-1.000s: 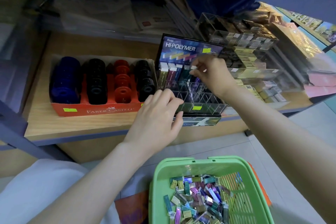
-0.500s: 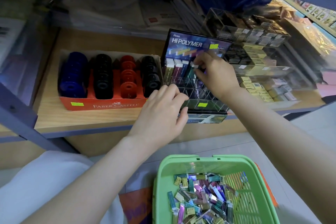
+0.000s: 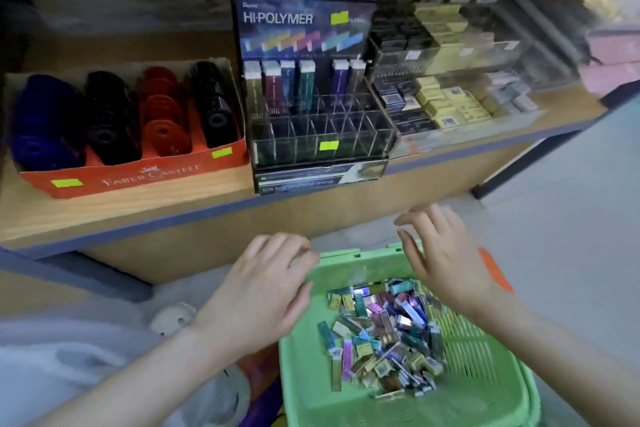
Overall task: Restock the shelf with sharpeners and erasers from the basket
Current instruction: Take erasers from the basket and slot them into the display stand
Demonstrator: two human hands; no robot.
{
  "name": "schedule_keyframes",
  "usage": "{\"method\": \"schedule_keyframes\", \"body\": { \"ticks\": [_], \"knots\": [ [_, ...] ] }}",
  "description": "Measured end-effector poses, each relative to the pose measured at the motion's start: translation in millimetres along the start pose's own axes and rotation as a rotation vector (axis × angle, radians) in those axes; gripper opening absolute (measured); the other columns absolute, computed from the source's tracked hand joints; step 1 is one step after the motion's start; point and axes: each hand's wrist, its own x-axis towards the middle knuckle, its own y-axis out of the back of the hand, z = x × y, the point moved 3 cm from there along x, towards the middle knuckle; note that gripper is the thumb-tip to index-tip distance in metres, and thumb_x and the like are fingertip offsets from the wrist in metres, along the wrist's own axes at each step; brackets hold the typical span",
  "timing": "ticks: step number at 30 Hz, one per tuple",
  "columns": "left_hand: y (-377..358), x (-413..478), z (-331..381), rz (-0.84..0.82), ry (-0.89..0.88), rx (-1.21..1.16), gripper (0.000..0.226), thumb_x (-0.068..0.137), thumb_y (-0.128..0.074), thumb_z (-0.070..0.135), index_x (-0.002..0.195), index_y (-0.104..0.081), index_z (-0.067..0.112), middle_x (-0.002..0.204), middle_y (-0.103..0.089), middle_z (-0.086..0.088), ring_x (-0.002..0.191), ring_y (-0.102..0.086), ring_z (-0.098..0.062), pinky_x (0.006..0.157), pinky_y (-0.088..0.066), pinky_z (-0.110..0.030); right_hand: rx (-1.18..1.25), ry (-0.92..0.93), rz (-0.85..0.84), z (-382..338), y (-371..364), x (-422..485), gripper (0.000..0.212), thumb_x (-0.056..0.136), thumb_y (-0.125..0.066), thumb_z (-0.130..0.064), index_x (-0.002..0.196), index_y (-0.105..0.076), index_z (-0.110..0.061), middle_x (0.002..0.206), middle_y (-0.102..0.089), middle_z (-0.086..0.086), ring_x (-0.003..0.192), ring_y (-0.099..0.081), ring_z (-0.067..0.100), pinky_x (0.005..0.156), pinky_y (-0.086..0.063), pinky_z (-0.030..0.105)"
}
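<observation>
Green plastic is what I see at the bottom of my view: the basket (image 3: 485, 367) stands on the floor below the shelf (image 3: 138, 215), and the loose erasers (image 3: 381, 333) lie in a heap inside it, more to its far and middle part.

From both hands the heap lies down and toward me. The right hand (image 3: 443, 260) is nearer to it: it hangs over the far rim and over the top right edge of the heap, palm down, fingers straight and spread wide, holding nothing. It looks a little blurred. The left hand (image 3: 259, 295) is over the left far corner of the basket, beside the heap and not above it. Its fingers are curled downward, and I cannot tell if they hide something under them.

The slim packs have no common direction; their long axes point every way, some flat, some on edge. So I judge the next pick is for the right hand, going straight down, and the wrist must turn to meet whichever pack it chooses across its narrow side.

The display case (image 3: 311, 135) for them is up and ahead on the shelf, between both hands, with its front compartments not yet filled. The sharpeners (image 3: 162, 114) sit in the red box (image 3: 138, 177) at its left.
</observation>
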Motion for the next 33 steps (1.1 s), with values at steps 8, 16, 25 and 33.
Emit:
{"method": "schedule_keyframes", "body": {
  "ticks": [8,16,25,33],
  "knots": [
    [-94.9,25.0,-7.3,-0.371,0.145,-0.053,0.045,0.093,-0.039,0.032,0.133,-0.05,0.014,0.13,-0.053,-0.006,0.119,-0.053,-0.022,0.104,-0.037,-0.036,0.204,-0.558,-0.7,52.2,-125.0,-120.9,0.039,0.1,-0.04,-0.027,0.135,-0.036,-0.009,0.128,-0.046,0.005,0.121,-0.046,0.021,0.102,-0.035,0.027],
    [-146.3,55.0,-16.9,-0.356,0.389,-0.15,0.037,0.101,-0.036,0.029,0.136,-0.045,0.019,0.134,-0.05,0.001,0.121,-0.05,-0.018,0.1,-0.037,-0.033,0.486,-0.92,-0.898,36.7,-226.5,-171.8,0.037,0.097,-0.05,-0.028,0.123,-0.04,-0.003,0.122,-0.048,0.015,0.11,-0.048,0.026,0.09,-0.039,0.03],
    [-154.1,54.8,-20.3,-0.239,0.318,-0.071,0.03,0.095,-0.031,0.028,0.09,-0.059,0.016,0.077,-0.064,0.001,0.068,-0.062,-0.021,0.055,-0.031,-0.022,0.594,-1.208,-0.829,16.8,-275.1,-164.7,0.042,0.087,-0.064,-0.027,0.12,-0.046,-0.008,0.118,-0.058,0.009,0.103,-0.059,0.025,0.092,-0.051,0.041],
    [-157.0,46.2,-13.6,-0.067,0.252,-0.266,0.025,0.09,-0.041,0.013,0.11,-0.057,0.01,0.106,-0.057,-0.003,0.101,-0.049,-0.018,0.088,-0.036,-0.028,0.66,-0.996,-1.006,15.6,-264.2,-150.9,0.037,0.093,-0.055,-0.033,0.117,-0.054,-0.003,0.115,-0.057,0.013,0.091,-0.059,0.021,0.09,-0.049,0.035]
  ]
}}
